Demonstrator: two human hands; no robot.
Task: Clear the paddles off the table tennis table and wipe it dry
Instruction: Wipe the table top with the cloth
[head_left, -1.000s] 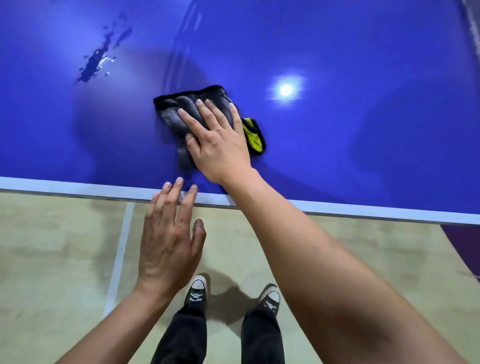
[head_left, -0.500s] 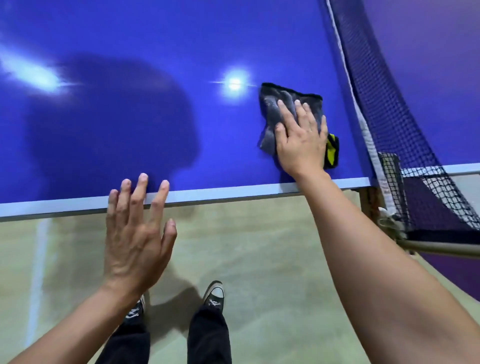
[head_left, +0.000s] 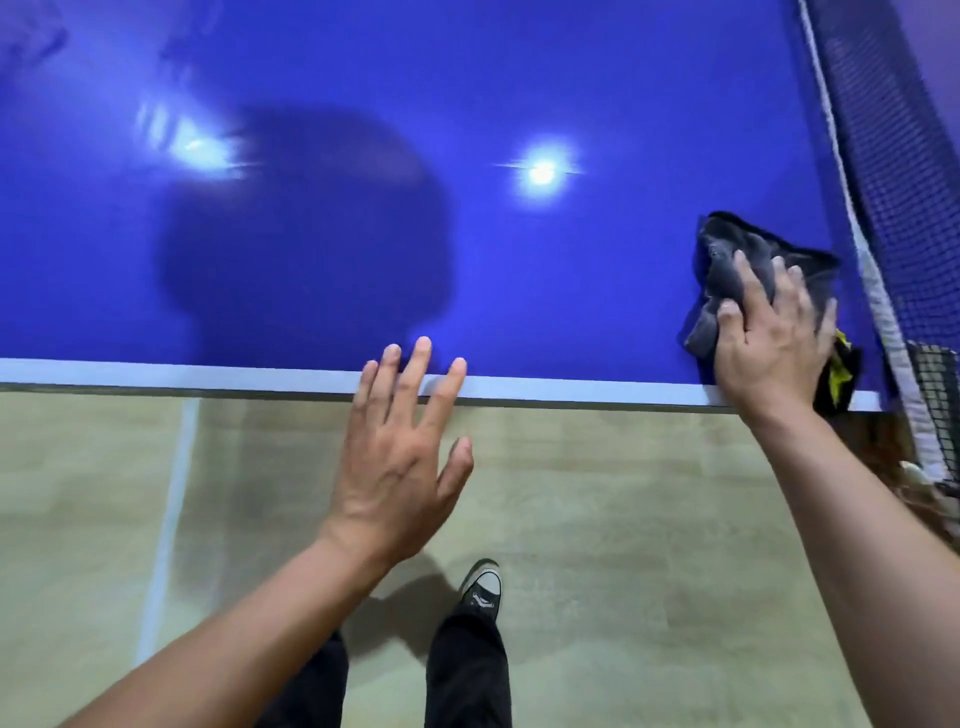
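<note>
**Head view: right hand presses a cloth flat at the net end of the tabletop**

Head camera looks down on the blue tabletop, with its white edge line running across the frame. The right hand lies palm-down on a dark grey cloth. Its fingers are straight and slightly spread, pressing the cloth onto the surface rather than gripping it. The cloth is bunched and sits in the near right corner of the tabletop, just beside the net. A yellow patch of the cloth shows under the outer side of the hand, at the white line.

The left hand is held palm-down at the near edge, well apart from the cloth, and holds nothing. Its fingers are straight and fanned out, with the tips over the white line. Whether they touch the surface cannot be told.

A round light reflection and a broad dark shadow lie on the glossy blue. Below the edge are the pale wooden floor, dark trouser legs and one dark shoe with a white toe.
</note>
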